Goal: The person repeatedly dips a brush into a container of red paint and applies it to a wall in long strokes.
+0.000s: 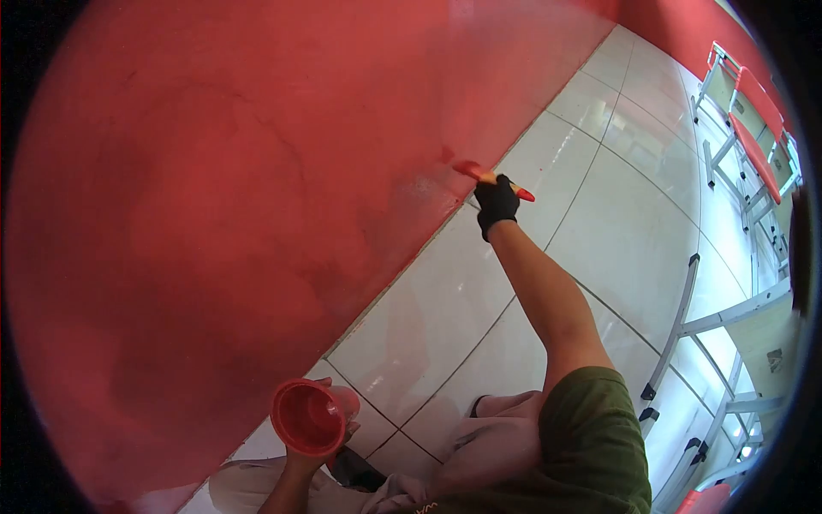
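- One black-gloved right hand (497, 204) was closed around one tan-and-red-handled paintbrush (485, 176) with red bristles, at the red painted wall's (257, 214) lower edge.
- One left hand (301, 461) curled round one round red cup (346, 401), mouth upward, near the white tiled floor's (437, 291) wall-side edge.

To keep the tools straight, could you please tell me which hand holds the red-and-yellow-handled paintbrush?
The right hand, in a black glove, holds the paintbrush; the left hand holds the round red plastic cup instead.
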Motion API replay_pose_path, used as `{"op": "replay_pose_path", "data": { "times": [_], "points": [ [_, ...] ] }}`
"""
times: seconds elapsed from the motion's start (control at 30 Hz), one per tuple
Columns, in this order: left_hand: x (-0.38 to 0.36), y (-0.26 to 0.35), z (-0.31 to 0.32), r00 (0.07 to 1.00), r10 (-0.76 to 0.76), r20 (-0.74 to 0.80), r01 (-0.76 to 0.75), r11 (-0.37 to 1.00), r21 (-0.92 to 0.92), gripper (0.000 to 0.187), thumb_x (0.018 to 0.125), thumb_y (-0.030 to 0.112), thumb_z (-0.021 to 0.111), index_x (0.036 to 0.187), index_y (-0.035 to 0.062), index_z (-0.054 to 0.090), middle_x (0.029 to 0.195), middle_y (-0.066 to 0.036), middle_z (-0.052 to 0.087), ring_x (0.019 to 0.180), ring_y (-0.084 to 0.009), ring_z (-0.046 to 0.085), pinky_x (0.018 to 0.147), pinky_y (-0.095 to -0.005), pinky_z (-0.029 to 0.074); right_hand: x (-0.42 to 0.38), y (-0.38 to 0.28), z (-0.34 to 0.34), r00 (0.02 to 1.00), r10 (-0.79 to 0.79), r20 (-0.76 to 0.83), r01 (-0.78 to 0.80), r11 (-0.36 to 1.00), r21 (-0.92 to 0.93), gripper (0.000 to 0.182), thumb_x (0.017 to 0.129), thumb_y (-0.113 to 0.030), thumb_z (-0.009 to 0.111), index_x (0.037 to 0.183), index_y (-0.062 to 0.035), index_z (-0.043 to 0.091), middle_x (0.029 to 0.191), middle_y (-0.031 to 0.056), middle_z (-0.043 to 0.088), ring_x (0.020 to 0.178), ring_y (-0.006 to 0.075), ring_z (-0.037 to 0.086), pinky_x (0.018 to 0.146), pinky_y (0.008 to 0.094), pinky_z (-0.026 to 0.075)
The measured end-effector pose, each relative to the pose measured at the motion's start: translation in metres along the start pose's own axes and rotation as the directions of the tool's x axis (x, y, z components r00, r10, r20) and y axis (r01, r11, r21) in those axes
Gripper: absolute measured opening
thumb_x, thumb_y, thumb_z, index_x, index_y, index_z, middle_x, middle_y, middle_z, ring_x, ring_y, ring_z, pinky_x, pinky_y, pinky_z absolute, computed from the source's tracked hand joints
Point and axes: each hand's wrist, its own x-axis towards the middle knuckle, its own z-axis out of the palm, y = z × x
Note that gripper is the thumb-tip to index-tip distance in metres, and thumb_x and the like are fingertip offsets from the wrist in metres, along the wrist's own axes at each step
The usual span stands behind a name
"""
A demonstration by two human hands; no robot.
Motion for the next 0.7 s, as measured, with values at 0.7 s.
{"op": "replay_pose_path", "data": {
  "times": [0.7],
  "points": [
    [0.007,0.007,0.002,0.999,0.035,0.041,-0.035,0.999,-0.017,0.084,0.053,0.009,0.087,0.122,0.0059,0.04,0.121,-0.014,0.047,0.109,-0.0241,0.05,0.088,-0.0368,0.047,0.04,0.039,0.01,0.978,-0.109,0.18,0.027,0.913,0.407,0.019,0.087,-0.022,0.054,0.098,-0.0056,0.055,0.089,0.0048,0.059,0.086,0.0186,0.057,0.075,0.031,0.047]
  ]
}}
